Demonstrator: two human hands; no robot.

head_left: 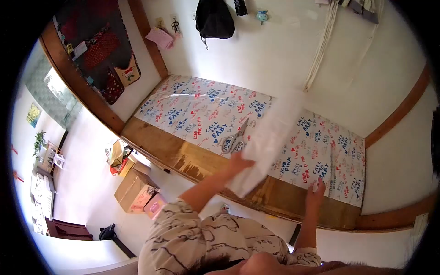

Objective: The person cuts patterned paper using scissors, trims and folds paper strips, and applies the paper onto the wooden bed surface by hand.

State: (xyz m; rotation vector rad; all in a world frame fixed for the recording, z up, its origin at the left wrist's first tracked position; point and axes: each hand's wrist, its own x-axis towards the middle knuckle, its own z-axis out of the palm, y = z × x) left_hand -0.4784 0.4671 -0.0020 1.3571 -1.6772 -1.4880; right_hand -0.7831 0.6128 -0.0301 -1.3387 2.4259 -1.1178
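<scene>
My left hand [239, 166] is closed on the lower left edge of a long, whitish, translucent sheet [270, 137]. The sheet stands up slantwise over the counter, and its far end is blurred. Behind my left hand, a pair of grey-handled scissors [235, 139] lies on the printed covering [201, 110], blades partly spread and pointing away from me. At the covering's near edge on the right is my right hand [315, 190], apart from the sheet. Its fingers are bent together, and whether they hold a small pale thing cannot be made out.
A bare wooden strip [183, 158] runs along the counter's front. Cardboard boxes [135, 190] stand on the floor to the left. A black bag [215, 19] and pink cloth [160, 37] hang on the wall. White cords [322, 46] hang at right; a fabric organizer [98, 50] hangs at left.
</scene>
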